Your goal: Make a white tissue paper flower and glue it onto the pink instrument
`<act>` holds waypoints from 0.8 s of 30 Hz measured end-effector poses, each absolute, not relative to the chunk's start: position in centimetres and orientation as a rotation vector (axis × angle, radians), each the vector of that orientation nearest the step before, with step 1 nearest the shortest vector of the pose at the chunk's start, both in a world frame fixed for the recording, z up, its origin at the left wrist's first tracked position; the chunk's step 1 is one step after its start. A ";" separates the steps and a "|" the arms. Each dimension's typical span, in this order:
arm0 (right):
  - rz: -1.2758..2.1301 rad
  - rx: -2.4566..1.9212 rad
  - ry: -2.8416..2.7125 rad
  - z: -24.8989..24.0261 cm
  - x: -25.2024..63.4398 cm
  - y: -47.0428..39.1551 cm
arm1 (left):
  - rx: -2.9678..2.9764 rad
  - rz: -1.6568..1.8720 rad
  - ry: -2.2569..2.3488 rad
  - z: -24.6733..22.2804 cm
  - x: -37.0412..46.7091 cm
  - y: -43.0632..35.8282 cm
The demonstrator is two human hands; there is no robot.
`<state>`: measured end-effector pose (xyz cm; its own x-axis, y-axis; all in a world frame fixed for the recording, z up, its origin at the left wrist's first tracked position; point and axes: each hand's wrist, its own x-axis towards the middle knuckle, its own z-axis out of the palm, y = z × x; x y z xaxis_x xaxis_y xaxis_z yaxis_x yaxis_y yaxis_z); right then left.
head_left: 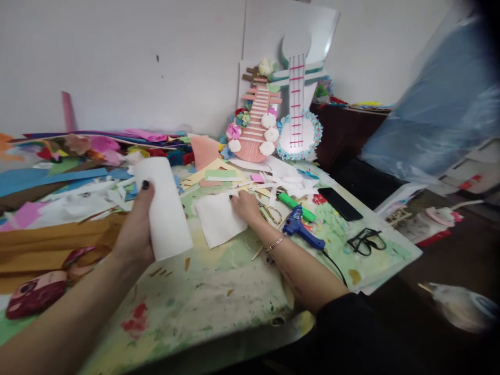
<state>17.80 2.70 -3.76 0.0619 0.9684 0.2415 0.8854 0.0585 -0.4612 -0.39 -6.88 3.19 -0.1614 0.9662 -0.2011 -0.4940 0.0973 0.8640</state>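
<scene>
My left hand (136,229) is wrapped around a white rolled or folded sheet of paper (166,213), held upright above the table with the thumb across its side. A flat piece of white paper (219,221) lies on the table, and my right hand (246,205) has its fingers curled at that paper's right edge. Gold-handled scissors (272,213) lie just right of my right hand, their blades partly hidden. A blue glue gun (300,229) rests beside my right forearm, and a green cutter (297,207) lies behind it.
Paper guitar-like models (255,125) lean against the wall at the back. Coloured paper scraps (105,146) crowd the left side. A black phone (339,203) and eyeglasses (366,241) lie at the right. A dark red pouch (37,294) sits front left.
</scene>
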 end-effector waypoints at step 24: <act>-0.231 -2.135 -1.801 -3.6 34.8 -12.9 | 0.705 1.005 1.060 -2.0 -0.2 -4.6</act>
<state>34.80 -12.95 -3.56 0.1843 0.9239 0.3353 0.9786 -0.1408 -0.1499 -0.16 -4.58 -2.00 0.1476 0.9173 -0.3699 -0.3202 0.3982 0.8596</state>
